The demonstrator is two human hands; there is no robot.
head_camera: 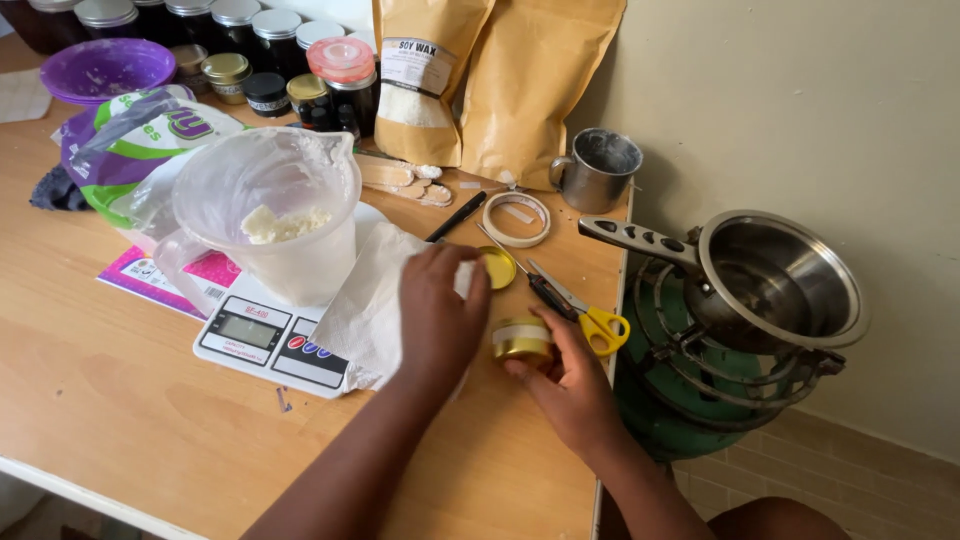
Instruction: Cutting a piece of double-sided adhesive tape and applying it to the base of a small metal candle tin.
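Right hand is wrapped round a small gold tin at frame center; left hand beside it pinches a white paper towel near the kitchen scale.

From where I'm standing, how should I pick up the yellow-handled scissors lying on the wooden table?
Take the yellow-handled scissors by the yellow finger loops, coming from the table's right edge. The loops lie nearest that edge, beside the right hand holding the small gold tin, while the blades point away toward the roll of white tape. Gripping the loops probably keeps your fingers off the blades.
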